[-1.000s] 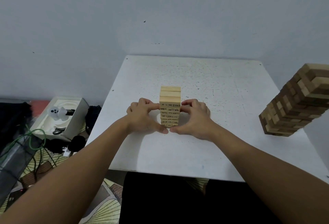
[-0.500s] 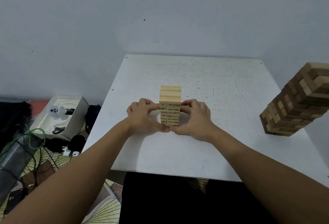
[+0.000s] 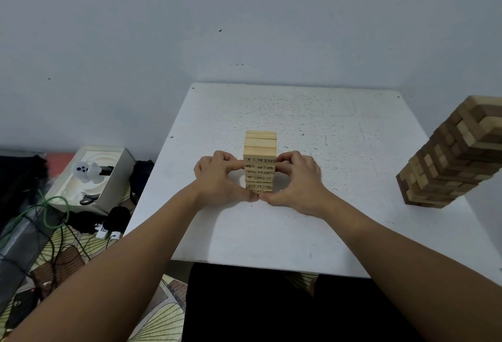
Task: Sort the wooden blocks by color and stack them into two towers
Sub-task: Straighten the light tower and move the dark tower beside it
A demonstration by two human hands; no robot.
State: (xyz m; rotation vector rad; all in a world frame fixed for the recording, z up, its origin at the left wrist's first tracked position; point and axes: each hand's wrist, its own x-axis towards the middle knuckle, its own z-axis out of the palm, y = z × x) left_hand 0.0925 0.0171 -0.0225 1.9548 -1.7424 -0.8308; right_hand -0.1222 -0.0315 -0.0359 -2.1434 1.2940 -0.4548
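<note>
I see a white table set against a pale wall, speckled top, its near edge just above a dark lap.

At the right edge of the table, abt midway back, stands the mixed tower: dark and light blocks interleaved, tall, top reaching out of my view on the right. It looks tilted, but w/ a wide lens I can't tell if that's real.

Left of the table, on the floor: a white box w/ a moulded insert, a small white figure w/ dark dots lying in it, scissors at its near end. Near it a green cable, black cables and plugs, a patterned mat.

Both forearms come in from the bottom corners and meet near table centre, a bit toward the near edge. There stands the light tower: pale blocks only, upright, printed numbers on the block ends facing me, top layers plain.

Left hand grasps the light tower's left side, fingers curled, tips pressed on the upper layers, thumb down at the base. Right hand mirrors it on the right side, fingers curled onto the same upper layers, thumb at the base. The two thumb tips touch in front of the bottom layer. So both hands clasp the tower, squeezing it btw them.

The two towers are well apart.
</note>
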